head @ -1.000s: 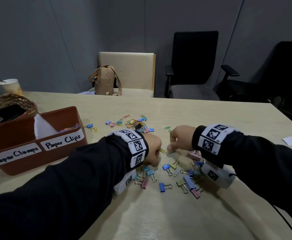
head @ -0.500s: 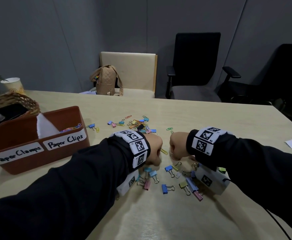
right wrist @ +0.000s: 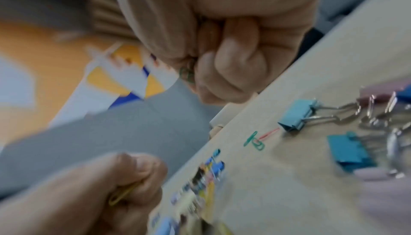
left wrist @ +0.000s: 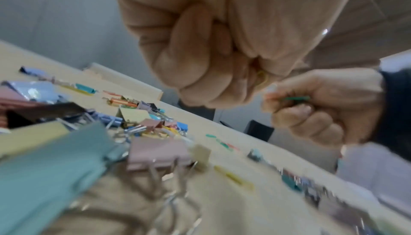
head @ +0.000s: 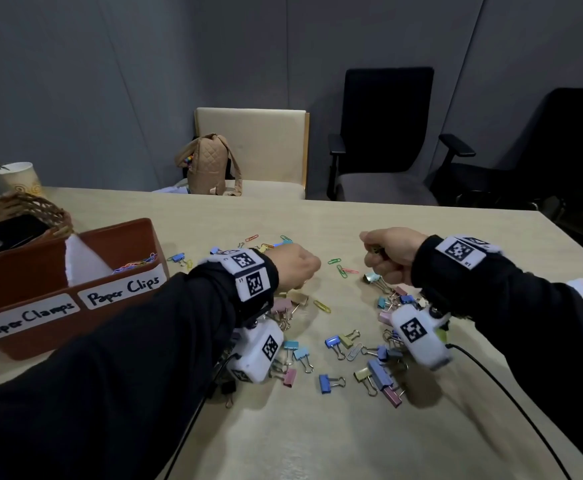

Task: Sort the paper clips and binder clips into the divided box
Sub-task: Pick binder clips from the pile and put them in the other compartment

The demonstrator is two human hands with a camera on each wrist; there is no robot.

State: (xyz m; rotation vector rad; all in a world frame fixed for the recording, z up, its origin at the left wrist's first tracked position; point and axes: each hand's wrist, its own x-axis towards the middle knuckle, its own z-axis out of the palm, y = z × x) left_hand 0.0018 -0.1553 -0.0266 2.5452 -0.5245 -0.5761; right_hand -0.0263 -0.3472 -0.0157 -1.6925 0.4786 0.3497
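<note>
Both wrist views are smeared by motion blur, so the binder clips (left wrist: 158,152) on the table (head: 317,438) lose their edges there. The left hand (head: 297,266) curls round a yellow paper clip (right wrist: 121,195), and the right hand (head: 388,252) round a green paper clip (right wrist: 186,74); each clip shows only in part, and whether either fist holds more cannot be told. The box (head: 75,317) is cut off by the left edge of the head view, with its "Paper Clamps" compartment hidden behind its front wall.
</note>
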